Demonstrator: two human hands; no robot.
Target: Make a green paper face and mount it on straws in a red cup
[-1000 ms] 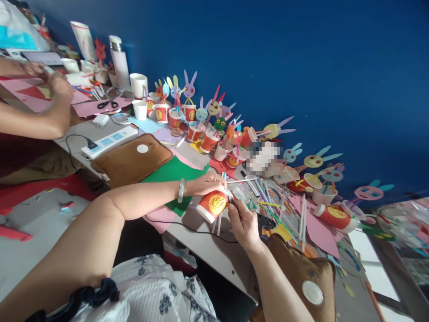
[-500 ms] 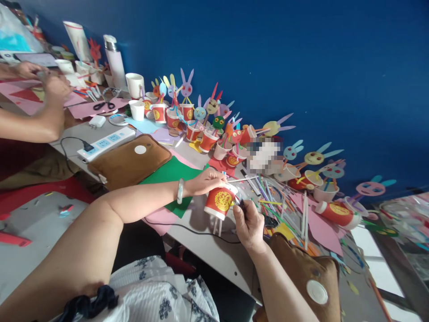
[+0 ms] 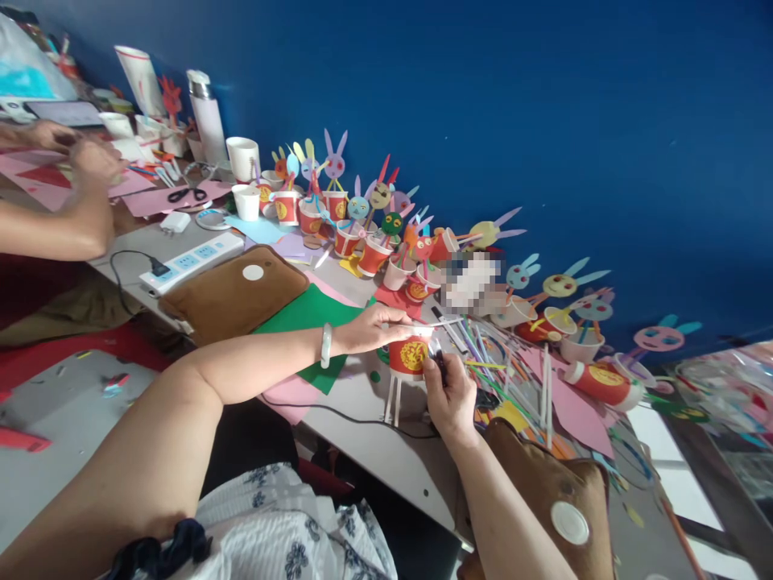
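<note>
A red paper cup [image 3: 408,355] with a yellow print is held over the table's front part. My left hand [image 3: 378,329], with a bangle at the wrist, grips the cup at its upper edge. White straws [image 3: 394,399] point down below it. My right hand [image 3: 452,399] is closed round a small dark tool [image 3: 437,358], its tip against the cup's right side. The tool's exact kind is too small to tell. A thin white strip [image 3: 444,322] sticks out to the right above the cup.
Green paper [image 3: 307,318] and a brown cushion [image 3: 238,290] lie left, near a power strip [image 3: 196,259]. Cups with paper rabbits [image 3: 374,254] line the wall. Straws [image 3: 483,346] and another cushion [image 3: 547,491] are right. Another person's hands [image 3: 90,153] work at far left.
The cup has moved slightly right and up and turned more upright. The straws beneath it show more fully. My right hand stays beside it.
</note>
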